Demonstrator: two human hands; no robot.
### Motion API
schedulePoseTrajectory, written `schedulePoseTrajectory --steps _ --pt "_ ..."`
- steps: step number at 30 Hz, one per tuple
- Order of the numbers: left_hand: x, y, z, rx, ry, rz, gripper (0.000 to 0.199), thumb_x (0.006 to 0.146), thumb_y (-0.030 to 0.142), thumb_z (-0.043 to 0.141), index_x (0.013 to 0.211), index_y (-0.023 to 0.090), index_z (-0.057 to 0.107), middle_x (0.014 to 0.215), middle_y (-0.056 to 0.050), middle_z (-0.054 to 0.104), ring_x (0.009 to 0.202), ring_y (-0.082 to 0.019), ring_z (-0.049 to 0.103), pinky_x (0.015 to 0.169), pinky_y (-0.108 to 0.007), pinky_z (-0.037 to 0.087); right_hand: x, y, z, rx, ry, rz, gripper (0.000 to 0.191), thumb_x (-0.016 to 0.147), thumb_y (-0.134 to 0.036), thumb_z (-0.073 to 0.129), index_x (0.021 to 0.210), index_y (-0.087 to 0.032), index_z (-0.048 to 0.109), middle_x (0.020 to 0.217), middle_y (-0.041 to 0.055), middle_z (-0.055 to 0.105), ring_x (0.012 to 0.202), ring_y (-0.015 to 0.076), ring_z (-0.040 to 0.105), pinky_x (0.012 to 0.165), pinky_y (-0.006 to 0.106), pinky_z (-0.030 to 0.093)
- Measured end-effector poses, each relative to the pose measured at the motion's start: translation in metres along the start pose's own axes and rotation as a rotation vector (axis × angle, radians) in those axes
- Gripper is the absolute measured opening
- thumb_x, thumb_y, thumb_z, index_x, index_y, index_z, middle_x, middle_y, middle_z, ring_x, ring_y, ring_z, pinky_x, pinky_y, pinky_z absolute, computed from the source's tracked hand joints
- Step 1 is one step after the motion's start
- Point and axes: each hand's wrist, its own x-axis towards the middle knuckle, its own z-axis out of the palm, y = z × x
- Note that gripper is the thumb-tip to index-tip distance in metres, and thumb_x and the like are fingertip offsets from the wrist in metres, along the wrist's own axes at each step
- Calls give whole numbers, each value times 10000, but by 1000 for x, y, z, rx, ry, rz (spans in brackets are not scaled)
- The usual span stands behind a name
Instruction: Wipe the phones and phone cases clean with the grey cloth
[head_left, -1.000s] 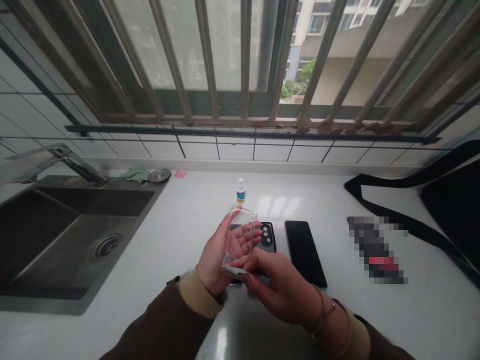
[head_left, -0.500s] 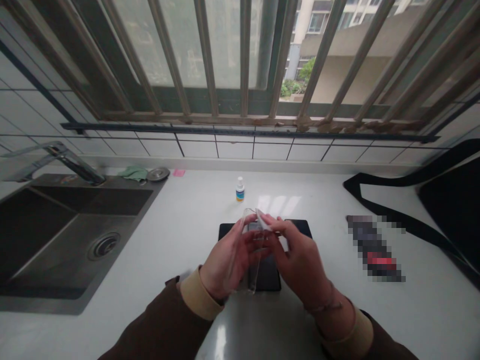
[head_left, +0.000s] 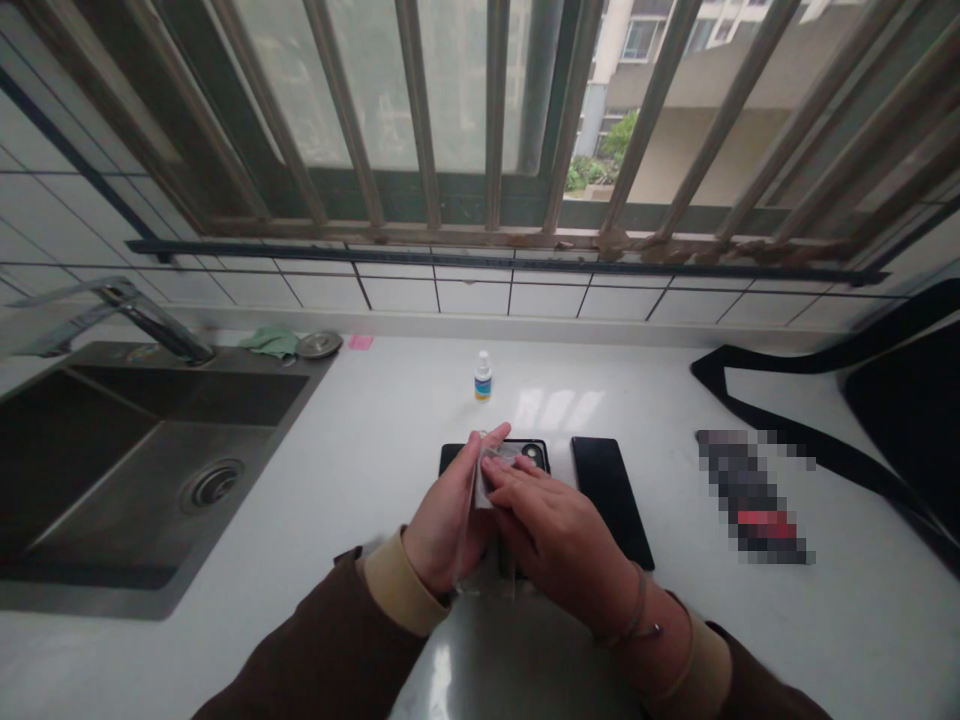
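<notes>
My left hand [head_left: 450, 510] grips a transparent phone case [head_left: 478, 500], held on edge and seen mostly edge-on. My right hand [head_left: 555, 530] lies across it, fingers pressing a small pale wipe [head_left: 491, 478] against the case; the wipe's exact material is hard to tell. Just below both hands lies a black smartphone [head_left: 525, 455] with a round camera cluster, its lower part hidden by them. To the right, a second black smartphone [head_left: 611, 500] lies apart from my hands.
A small dropper bottle [head_left: 483, 377] stands on the white counter [head_left: 375, 420] behind the phones. A steel sink [head_left: 150, 470] and faucet [head_left: 150, 325] lie left. A black strap [head_left: 795, 410] and a pixelated object [head_left: 750, 495] lie right. Barred window behind.
My right hand has moved down and left, from pinching the wipe at the case's top edge to pressing it flat on the case. The case now sits lower and more edge-on.
</notes>
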Motion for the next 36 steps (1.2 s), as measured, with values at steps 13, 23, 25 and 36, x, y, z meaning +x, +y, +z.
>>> schedulePoseTrajectory --steps 13,23,25,36 --pt "8 22 -9 -13 120 196 398 1093 472 514 1232 121 640 1198 -200 738 1109 -245 754 1019 -359 618 1 -14 -24 729 -262 403 147 1045 -338 642 952 -224 651 796 -2 735 665 146 685 765 323 637" --pt "3 5 -8 152 -77 93 451 1090 528 521 1242 149 712 1209 -165 766 1111 -256 735 922 -357 604 3 14 -28 99 325 428 156 1071 -260 603 1194 -233 694 1183 97 820 1094 245 795 980 424 646" --pt "4 -2 -7 198 -95 150 451 1068 536 577 1225 148 747 1223 -155 777 1145 -262 725 960 -351 585 3 11 -19 86 142 183 264 1071 -160 539 1297 -217 662 1394 127 751 1332 256 708 1174 492 559" --pt "6 11 -9 134 132 260 530 1100 562 465 1237 120 723 1166 -180 776 992 -218 749 869 -321 603 2 -10 -18 384 -196 58 296 1040 -142 529 1309 -244 598 1278 94 783 1213 250 761 1283 579 408"
